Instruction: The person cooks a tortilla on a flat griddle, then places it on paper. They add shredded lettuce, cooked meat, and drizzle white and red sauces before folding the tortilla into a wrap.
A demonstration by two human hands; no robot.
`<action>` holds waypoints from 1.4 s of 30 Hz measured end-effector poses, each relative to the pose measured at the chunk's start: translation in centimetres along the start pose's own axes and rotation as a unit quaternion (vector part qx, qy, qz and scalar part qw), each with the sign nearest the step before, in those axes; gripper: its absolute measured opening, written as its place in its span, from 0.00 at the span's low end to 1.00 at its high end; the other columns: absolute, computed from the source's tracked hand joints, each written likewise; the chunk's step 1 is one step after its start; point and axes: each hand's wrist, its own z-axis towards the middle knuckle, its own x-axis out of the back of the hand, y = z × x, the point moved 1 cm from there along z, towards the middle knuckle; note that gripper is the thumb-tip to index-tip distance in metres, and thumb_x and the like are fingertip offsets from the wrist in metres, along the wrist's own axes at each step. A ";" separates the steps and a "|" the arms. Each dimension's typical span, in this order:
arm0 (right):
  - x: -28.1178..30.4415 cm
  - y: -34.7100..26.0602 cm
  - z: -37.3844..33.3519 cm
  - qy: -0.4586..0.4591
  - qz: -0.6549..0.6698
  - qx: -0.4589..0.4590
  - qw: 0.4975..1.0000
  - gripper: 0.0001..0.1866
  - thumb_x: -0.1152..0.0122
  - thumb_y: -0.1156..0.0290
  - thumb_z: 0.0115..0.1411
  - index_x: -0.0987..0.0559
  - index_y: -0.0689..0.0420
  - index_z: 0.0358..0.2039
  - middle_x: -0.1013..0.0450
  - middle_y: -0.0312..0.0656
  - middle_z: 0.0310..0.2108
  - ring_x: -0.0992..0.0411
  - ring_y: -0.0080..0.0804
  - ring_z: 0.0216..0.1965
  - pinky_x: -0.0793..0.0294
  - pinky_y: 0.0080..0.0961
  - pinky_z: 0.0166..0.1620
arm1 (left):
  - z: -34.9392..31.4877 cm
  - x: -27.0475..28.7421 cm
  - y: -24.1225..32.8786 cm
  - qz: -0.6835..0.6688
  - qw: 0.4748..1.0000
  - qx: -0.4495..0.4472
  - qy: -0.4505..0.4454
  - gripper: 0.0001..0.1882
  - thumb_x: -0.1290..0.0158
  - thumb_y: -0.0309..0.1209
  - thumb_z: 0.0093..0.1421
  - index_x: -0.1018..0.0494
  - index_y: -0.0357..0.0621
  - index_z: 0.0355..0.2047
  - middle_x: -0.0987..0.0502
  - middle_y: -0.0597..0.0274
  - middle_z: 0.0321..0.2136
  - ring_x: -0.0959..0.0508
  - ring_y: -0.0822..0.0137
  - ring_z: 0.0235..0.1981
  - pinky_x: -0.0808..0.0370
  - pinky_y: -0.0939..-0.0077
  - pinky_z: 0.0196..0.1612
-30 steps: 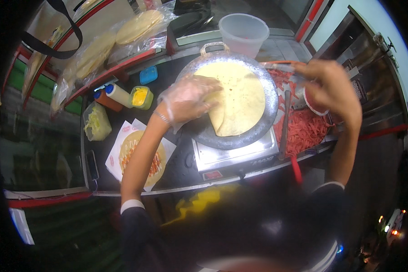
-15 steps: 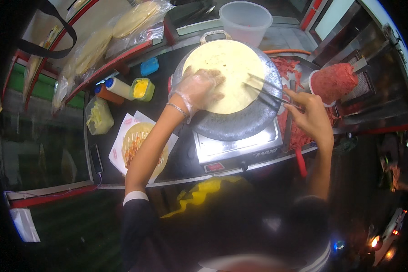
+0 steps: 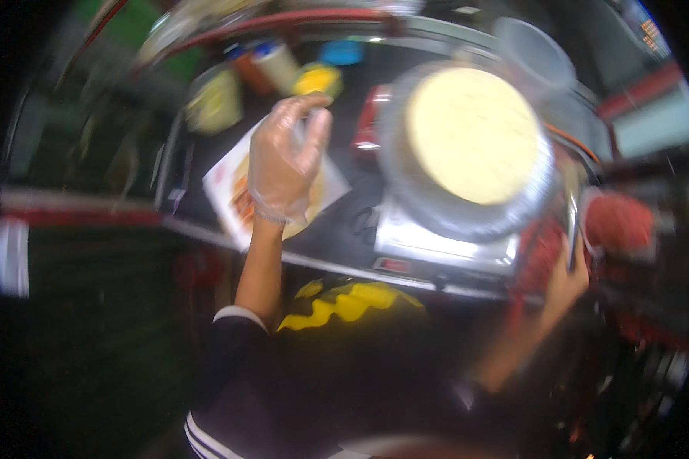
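My left hand, in a clear plastic glove, hangs above a flatbread with filling on white paper and hides part of it. Its fingers are curved, with the thumb apart, and nothing shows between them. The fingertips are nearest a small tub of yellow food. At the right, my bare right hand grips metal tongs, which point away from me and are blurred. A large pale flatbread lies on the round griddle, touched by neither hand.
Squeeze bottles, a blue lid and a tub of pale shredded food stand at the back left. A clear bucket is behind the griddle. Right of the stove are loose red meat and a meat cone.
My left hand has left the large flatbread and moved left over the filled one. My right hand has drawn the tongs off the flatbread to the right. The view has swung left.
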 end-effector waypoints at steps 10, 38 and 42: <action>-3.2 -1.5 1.9 0.064 -0.154 0.085 0.982 0.22 0.29 0.58 0.78 0.11 0.58 0.64 0.15 0.47 0.58 0.17 0.37 0.52 0.20 0.35 0.57 | -13.0 13.9 -22.5 0.249 0.874 0.349 -0.228 0.21 0.50 0.42 0.77 0.12 0.47 0.56 0.13 0.36 0.50 0.13 0.36 0.51 0.18 0.44 0.58; -28.5 -31.1 -16.2 -0.217 0.067 0.196 0.954 0.12 0.29 0.74 0.72 0.11 0.62 0.54 0.17 0.52 0.50 0.17 0.52 0.52 0.20 0.44 0.59 | -11.4 13.7 -29.1 0.034 0.936 0.333 -0.112 0.19 0.37 0.44 0.75 0.11 0.41 0.52 0.08 0.46 0.47 0.08 0.50 0.48 0.15 0.59 0.54; -29.9 -32.0 -16.1 -0.260 0.064 0.226 0.937 0.14 0.29 0.74 0.72 0.11 0.60 0.56 0.17 0.53 0.50 0.18 0.54 0.52 0.20 0.45 0.58 | 0.1 12.9 -29.2 0.018 0.985 0.164 0.047 0.20 0.39 0.45 0.77 0.13 0.42 0.57 0.08 0.47 0.50 0.07 0.54 0.50 0.14 0.61 0.55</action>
